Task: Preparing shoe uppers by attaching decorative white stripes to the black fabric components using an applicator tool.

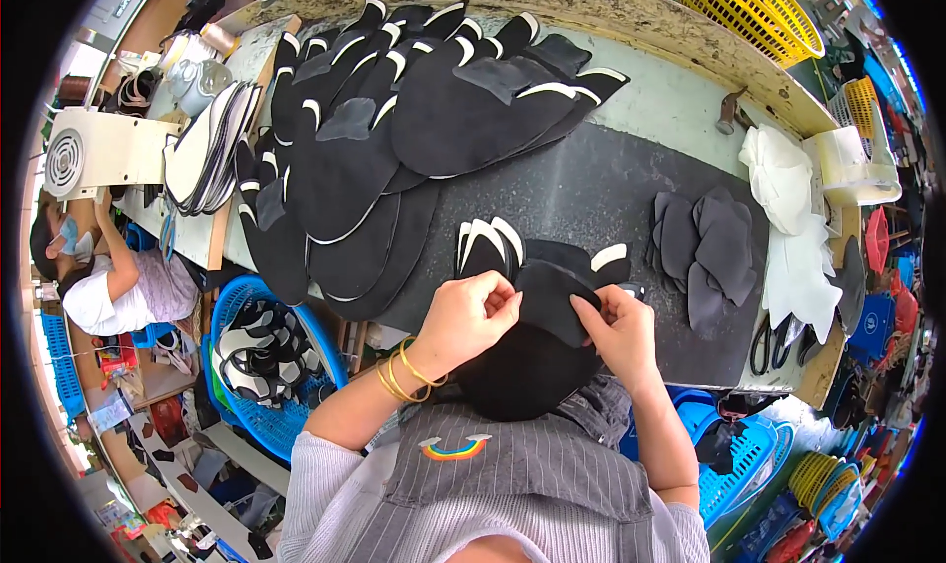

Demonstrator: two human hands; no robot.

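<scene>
Right before me lies a black shoe-upper piece (522,371) with white-edged tips, its rounded end hanging over the table's near edge. A smaller dark fabric patch (552,302) is spread over its middle. My left hand (468,317) is closed in a pinch at the patch's left edge. At its right edge my right hand (621,331) also pinches, thumb and forefinger together. Just beyond my left hand stand several white-edged tips (488,243) of stacked uppers. To the right, a loose pile of small dark patches (705,248) rests on the black work mat (581,179).
A large heap of black uppers (394,139) covers the table's far left. Scissors (769,346), a hammer (729,110) and white sheets (793,258) lie at the right. Blue baskets (325,351) flank me. A co-worker (128,277) sits at far left.
</scene>
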